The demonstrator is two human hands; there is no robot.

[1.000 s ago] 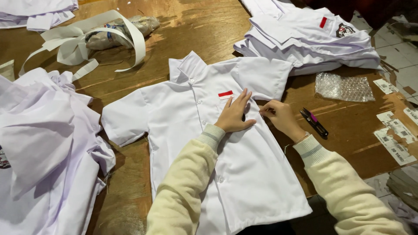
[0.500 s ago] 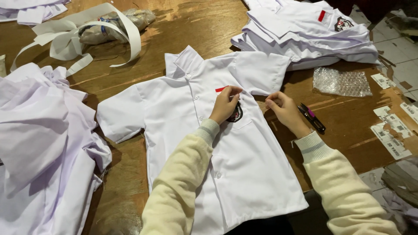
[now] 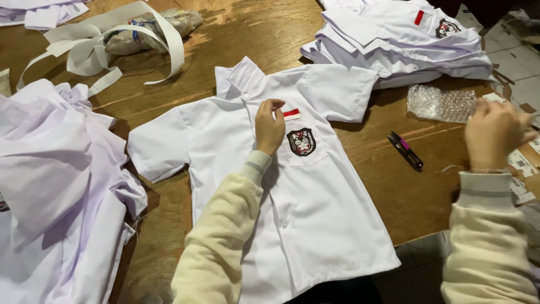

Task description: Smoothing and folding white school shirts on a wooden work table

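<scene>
Since the earlier frame your right hand (image 3: 495, 135) has left the shirt and moved to the right edge of the frame, beside the bubble wrap (image 3: 441, 103). Your left hand (image 3: 270, 126) has stayed on the chest of the white shirt (image 3: 315, 225).

Left hand: thumb and forefinger pinched together at the left end of the small red-and-white tag (image 3: 291, 114), other fingers curled against the cloth. Whether the pinch grips the tag itself or only the fabric beside it, cannot tell.

Right hand: blurred, fingers bunched together; cannot tell whether they hold anything. It hovers above paper slips (image 3: 520, 191) at the right edge.

The shirt lies flat, front up, in the centre of the frame on the wooden table (image 3: 242, 39), collar toward the top. A dark crest badge (image 3: 301, 141) sits on the chest pocket, just below the tag.

A dark pen-like tool with a pink mark (image 3: 405, 150) lies on the table right of the shirt, apart from both hands. Stack of folded white shirts (image 3: 394, 39) at upper right. Loose heap of white garments (image 3: 50, 186) at left. White strapping (image 3: 101, 45) looped around a plastic bag (image 3: 152, 31) at upper left.
</scene>
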